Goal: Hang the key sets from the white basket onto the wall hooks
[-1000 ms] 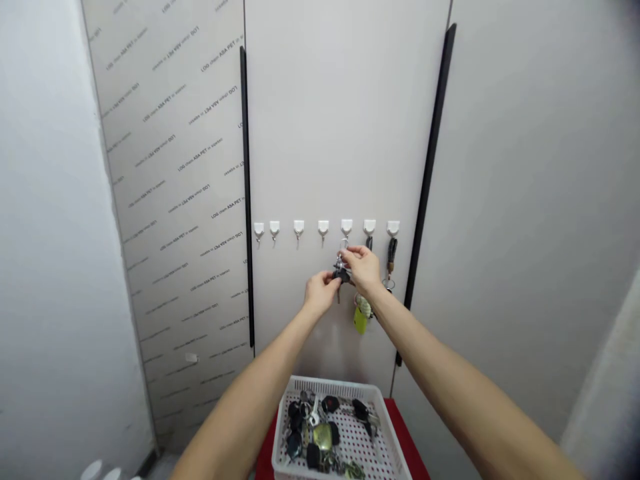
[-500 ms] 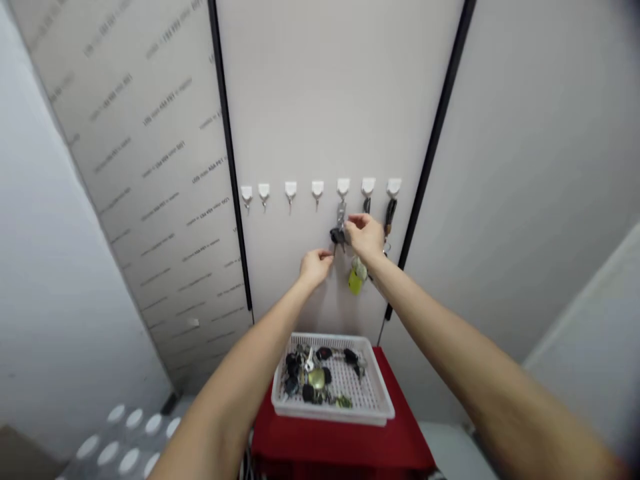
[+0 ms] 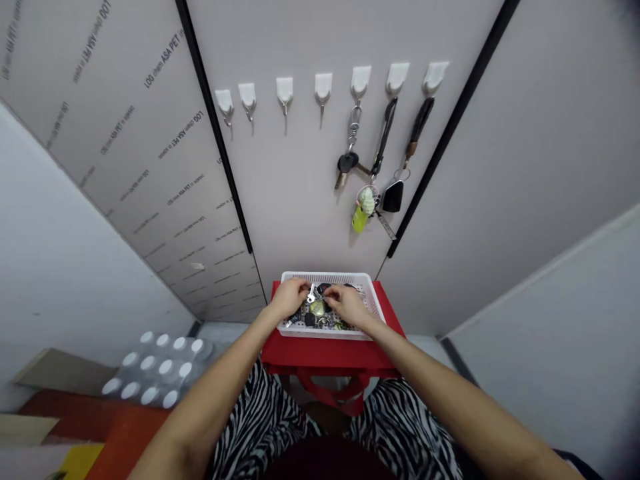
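My left hand [image 3: 291, 297] is over the left part of a white plastic basket [image 3: 377, 303], its bent fingertips beside a silver key [image 3: 311, 293]. From the right, my right hand [image 3: 347, 305] reaches in, thumb and fingers slightly apart over the key pile. Neither hand visibly holds anything. Between and below them lie a round yellowish fob [image 3: 317, 308], a black key head [image 3: 310, 320] and several other keys, partly hidden by my fingers. A black-headed key bunch [image 3: 347, 162] hangs on the wall from a silver clasp.
Several white hooks [image 3: 323, 85] line the wall. The right ones carry a black strap with a green tag [image 3: 359, 219] and a strap with a black fob [image 3: 393, 196]. The basket stands on a red surface [image 3: 330, 353]. White-capped bottles [image 3: 150, 363] stand at lower left.
Both hands have come down from the hanging black-headed keys to the basket. Those keys now hang free from the hook. The view has tilted downward.
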### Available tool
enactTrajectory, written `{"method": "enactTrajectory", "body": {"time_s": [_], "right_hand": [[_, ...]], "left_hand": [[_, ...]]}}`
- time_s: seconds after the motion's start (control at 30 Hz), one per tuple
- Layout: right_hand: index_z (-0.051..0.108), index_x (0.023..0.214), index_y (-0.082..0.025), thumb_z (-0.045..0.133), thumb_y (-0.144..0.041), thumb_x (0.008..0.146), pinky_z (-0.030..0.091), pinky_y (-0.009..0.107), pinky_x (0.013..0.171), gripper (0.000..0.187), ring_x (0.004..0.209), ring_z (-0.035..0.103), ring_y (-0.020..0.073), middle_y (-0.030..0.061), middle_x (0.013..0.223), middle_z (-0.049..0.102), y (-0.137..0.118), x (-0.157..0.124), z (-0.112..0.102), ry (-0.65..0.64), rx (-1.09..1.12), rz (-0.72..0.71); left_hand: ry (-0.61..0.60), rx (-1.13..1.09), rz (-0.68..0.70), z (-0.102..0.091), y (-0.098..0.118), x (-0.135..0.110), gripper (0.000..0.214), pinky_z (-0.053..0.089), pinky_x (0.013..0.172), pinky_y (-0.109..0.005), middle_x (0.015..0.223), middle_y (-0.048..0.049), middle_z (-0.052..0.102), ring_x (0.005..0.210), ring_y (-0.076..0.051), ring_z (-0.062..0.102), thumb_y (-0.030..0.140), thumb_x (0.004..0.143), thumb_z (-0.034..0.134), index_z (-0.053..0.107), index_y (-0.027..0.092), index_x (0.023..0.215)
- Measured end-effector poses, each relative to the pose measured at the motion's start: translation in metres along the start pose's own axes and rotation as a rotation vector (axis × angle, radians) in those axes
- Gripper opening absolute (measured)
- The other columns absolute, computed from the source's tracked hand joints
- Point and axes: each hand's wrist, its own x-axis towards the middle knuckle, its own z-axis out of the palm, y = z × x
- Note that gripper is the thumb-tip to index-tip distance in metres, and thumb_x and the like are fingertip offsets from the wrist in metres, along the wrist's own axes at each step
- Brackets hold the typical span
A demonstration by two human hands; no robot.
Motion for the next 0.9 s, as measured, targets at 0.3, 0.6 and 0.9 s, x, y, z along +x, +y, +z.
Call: {"method": "enactTrajectory", "body": {"time_s": [0.3, 0.6, 0.9], "right_hand": [[0.055, 0.084, -0.016, 0.050, -0.030, 0.059, 0.035, 0.022, 0.061, 0.029, 0.066, 0.049, 0.0132, 0.0047, 0.073, 0.056, 0.004, 0.000, 0.006, -0.125, -0.178, -0.099], [0.057, 0.075, -0.016, 0.045, -0.020, 0.062, 0.034, 0.021, 0.059, 0.018, 0.061, 0.049, 0.0114, 0.0031, 0.067, 0.056, 0.007, -0.003, 0.007, -0.048, -0.150, -0.004], [0.059, 0.066, -0.019, 0.054, -0.029, 0.052, 0.031, 0.019, 0.049, 0.018, 0.053, 0.047, 0.0108, 0.0008, 0.061, 0.056, -0.006, -0.008, -0.002, -0.272, -0.188, -0.098]], "left_hand": [[-0.102, 0.311, 0.086, 0.002, 0.005, -0.008, 0.025, 0.033, 0.071, -0.026, 0.080, -0.0050, 0.055, 0.081, -0.017, 0.045, 0.009, 0.059, 0.043, 0.055, 0.018, 0.078], [0.147, -0.386, -0.129, 0.001, -0.006, -0.003, 0.015, 0.038, 0.060, -0.019, 0.067, -0.0009, 0.055, 0.061, -0.009, 0.048, 0.014, 0.061, 0.045, 0.054, 0.014, 0.073], [0.206, -0.773, -0.300, -0.007, -0.005, 0.008, 0.011, 0.034, 0.047, -0.016, 0.051, 0.0039, 0.048, 0.045, -0.004, 0.041, 0.013, 0.059, 0.046, 0.051, 0.012, 0.068]]}}
